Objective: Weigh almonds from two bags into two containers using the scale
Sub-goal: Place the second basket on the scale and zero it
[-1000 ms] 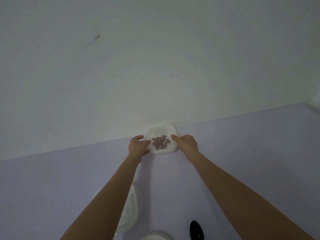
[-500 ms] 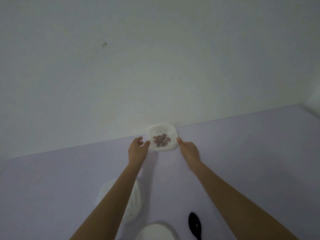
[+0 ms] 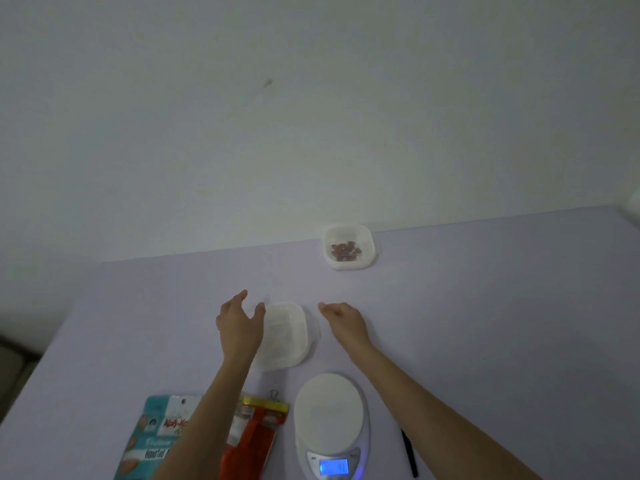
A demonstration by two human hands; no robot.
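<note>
A white container with almonds [image 3: 349, 246] stands at the table's far edge by the wall, apart from both hands. An empty white container [image 3: 285, 336] sits mid-table. My left hand [image 3: 239, 322] hovers at its left side with fingers spread, thumb near its rim. My right hand [image 3: 343, 320] is just right of it, fingers loosely curled, holding nothing. The white scale [image 3: 330, 422] with a lit blue display stands near me. A teal almond bag [image 3: 157, 434] and a red bag [image 3: 254, 441] with a yellow clip lie to the scale's left, partly under my left forearm.
The lilac table [image 3: 485, 323] meets a pale wall at the back. A black spoon handle [image 3: 409, 453] lies right of the scale, partly under my right forearm. The table's left edge drops to a dark floor.
Both hands let go of the almond container at the wall and drew back toward me. They now flank the empty container. The view tilted down, showing the scale and bags.
</note>
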